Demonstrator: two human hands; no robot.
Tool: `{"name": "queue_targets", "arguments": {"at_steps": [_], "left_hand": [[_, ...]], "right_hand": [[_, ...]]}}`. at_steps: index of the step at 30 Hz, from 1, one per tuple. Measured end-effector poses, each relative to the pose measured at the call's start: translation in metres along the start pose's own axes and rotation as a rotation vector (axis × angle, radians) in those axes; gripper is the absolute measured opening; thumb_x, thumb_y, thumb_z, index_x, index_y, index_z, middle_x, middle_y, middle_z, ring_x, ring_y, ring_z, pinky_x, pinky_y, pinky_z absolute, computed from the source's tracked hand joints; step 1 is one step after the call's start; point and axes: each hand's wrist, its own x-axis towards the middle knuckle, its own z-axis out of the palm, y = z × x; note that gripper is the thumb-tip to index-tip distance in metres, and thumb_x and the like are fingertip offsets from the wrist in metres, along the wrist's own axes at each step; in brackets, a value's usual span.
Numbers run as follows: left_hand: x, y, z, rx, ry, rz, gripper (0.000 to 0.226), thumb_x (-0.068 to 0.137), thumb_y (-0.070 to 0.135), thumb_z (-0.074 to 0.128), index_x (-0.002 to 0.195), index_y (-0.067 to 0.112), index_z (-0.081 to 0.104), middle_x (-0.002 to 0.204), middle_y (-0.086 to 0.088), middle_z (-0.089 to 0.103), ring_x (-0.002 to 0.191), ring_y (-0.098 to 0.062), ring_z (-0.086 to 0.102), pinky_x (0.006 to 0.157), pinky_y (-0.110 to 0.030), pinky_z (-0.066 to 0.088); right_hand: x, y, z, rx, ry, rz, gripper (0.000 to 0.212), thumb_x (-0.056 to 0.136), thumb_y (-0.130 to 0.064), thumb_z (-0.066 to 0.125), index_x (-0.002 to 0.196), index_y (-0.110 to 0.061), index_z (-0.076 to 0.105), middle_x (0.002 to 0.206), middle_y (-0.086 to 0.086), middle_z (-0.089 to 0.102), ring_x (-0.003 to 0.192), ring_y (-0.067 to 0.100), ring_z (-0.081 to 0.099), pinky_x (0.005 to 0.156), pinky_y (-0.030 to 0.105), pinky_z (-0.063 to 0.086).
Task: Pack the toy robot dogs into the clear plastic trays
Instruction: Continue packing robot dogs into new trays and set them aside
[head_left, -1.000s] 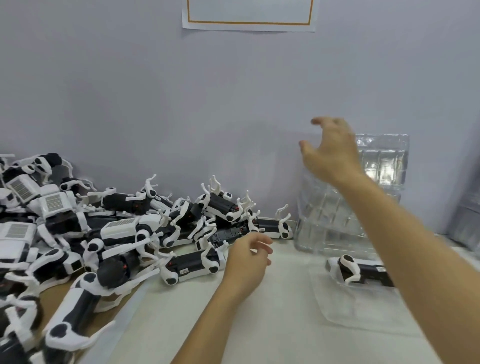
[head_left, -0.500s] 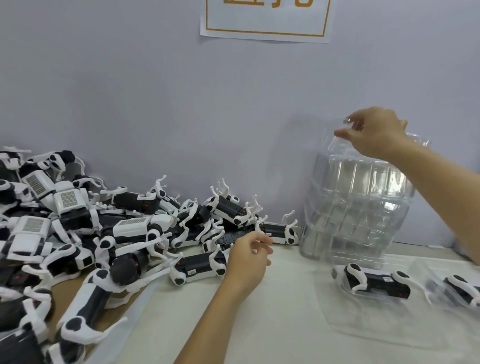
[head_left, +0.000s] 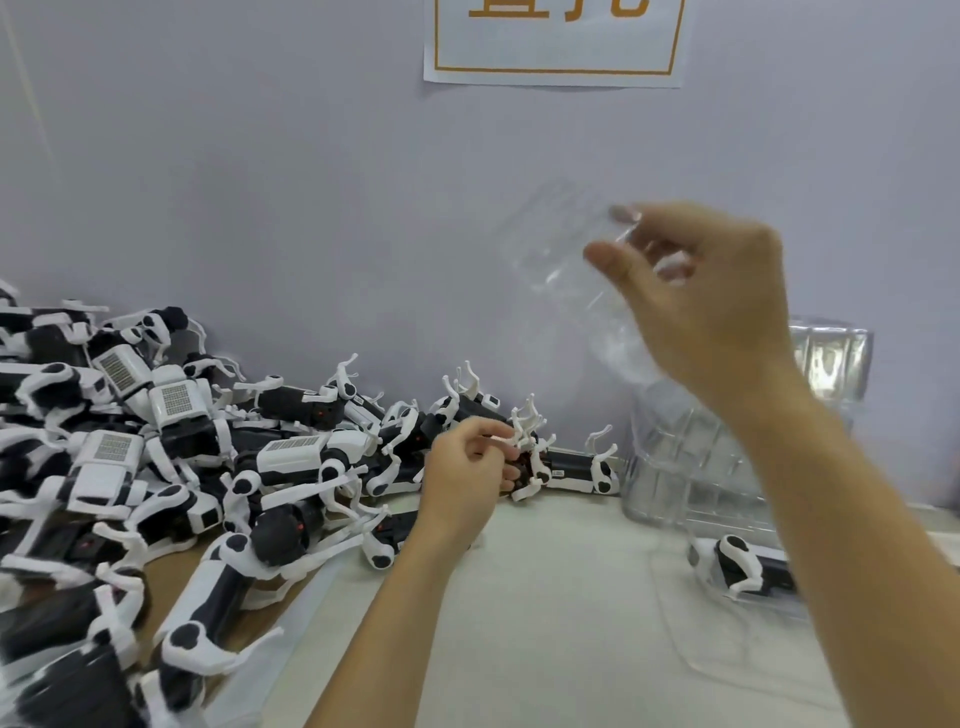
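Note:
My right hand (head_left: 706, 306) is raised in front of the wall and pinches a clear plastic tray (head_left: 561, 260), blurred and lifted above the stack of clear trays (head_left: 691, 467). My left hand (head_left: 465, 475) reaches into the pile of black-and-white toy robot dogs (head_left: 171, 467), its fingers curled around the legs of one toy dog (head_left: 530, 457) at the pile's right end. Another toy dog (head_left: 737, 569) lies in a clear tray (head_left: 727, 654) on the table at the right, partly hidden by my right forearm.
The dog pile covers the left of the white table (head_left: 545, 623) up to the grey wall. A paper sign (head_left: 553, 41) with an orange border hangs on the wall. The tray stack leans at the back right.
My right hand lifted one clear tray off the stack and carried it up and to the left. My left hand moved forward and took hold of a dog in the pile.

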Motion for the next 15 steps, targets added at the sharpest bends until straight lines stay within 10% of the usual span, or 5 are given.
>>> {"name": "queue_targets", "arguments": {"at_steps": [8,15], "left_hand": [[0.010,0.024,-0.031,-0.241,0.086,-0.262,0.028,0.101,0.024,0.042,0.097,0.006,0.063,0.088,-0.015,0.069,0.059,-0.024,0.068,0.053,-0.034,0.058],[0.004,0.040,-0.043,-0.471,0.020,-0.380,0.029,0.103,0.022,0.042,0.113,0.003,0.060,0.085,-0.017,0.073,0.070,-0.029,0.071,0.061,-0.043,0.062]], "right_hand": [[-0.063,0.003,0.015,0.214,-0.507,0.345,0.033,0.063,-0.054,0.072,0.094,-0.043,0.070,0.090,-0.007,0.075,0.089,0.007,0.069,0.084,0.020,0.054],[-0.064,0.004,-0.004,0.248,-0.752,0.428,0.030,0.070,-0.029,0.088,0.097,-0.033,0.074,0.081,-0.006,0.074,0.081,0.012,0.070,0.090,0.042,0.056]]}}
